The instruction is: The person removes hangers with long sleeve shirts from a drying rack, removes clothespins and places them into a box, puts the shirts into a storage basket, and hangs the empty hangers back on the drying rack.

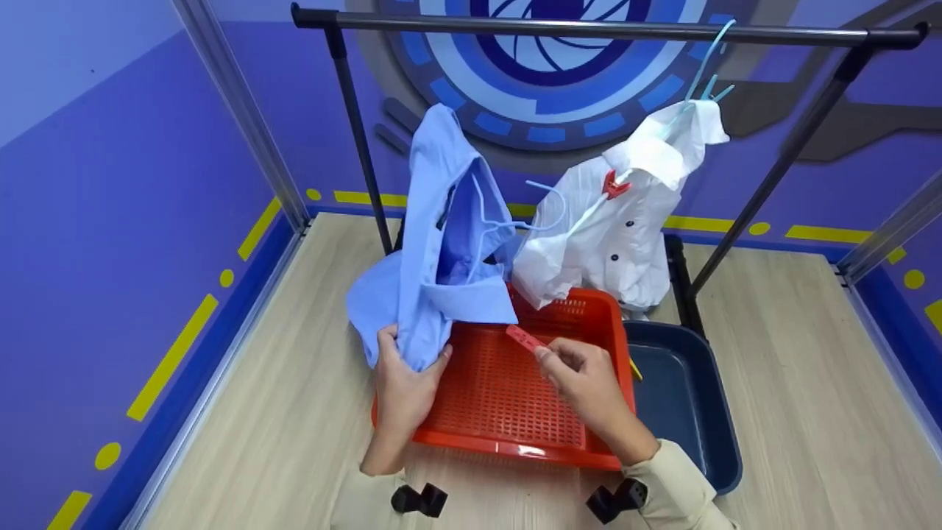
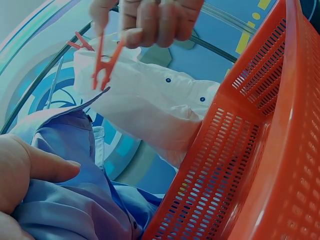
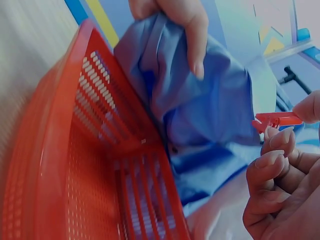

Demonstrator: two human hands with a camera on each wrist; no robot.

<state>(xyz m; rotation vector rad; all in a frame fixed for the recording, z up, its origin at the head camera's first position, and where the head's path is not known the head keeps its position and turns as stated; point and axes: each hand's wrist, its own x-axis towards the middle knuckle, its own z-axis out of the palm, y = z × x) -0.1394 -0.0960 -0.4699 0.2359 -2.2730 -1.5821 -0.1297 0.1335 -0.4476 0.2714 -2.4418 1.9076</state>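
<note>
My left hand (image 1: 406,394) grips the blue shirt (image 1: 419,294), a bunch of its cloth between thumb and fingers. A light blue hanger (image 1: 482,210) pokes out of the shirt's opening, its hook pointing right and away from the rail. Between thumb and fingers my right hand (image 1: 581,375) pinches a red clothespin (image 1: 524,338). In the left wrist view the tips of the clothespin (image 2: 103,67) are spread close above the shirt's edge. In the right wrist view the clothespin (image 3: 275,120) is right at the edge of the blue cloth (image 3: 220,105).
A white shirt (image 1: 611,228) hangs on a light blue hanger from the rack's rail (image 1: 589,28), with a red clothespin (image 1: 614,185) clipped on it. Below my hands stands a red basket (image 1: 508,383). Right of it lies a dark tray (image 1: 681,397), a yellow thing (image 1: 635,370) by its edge.
</note>
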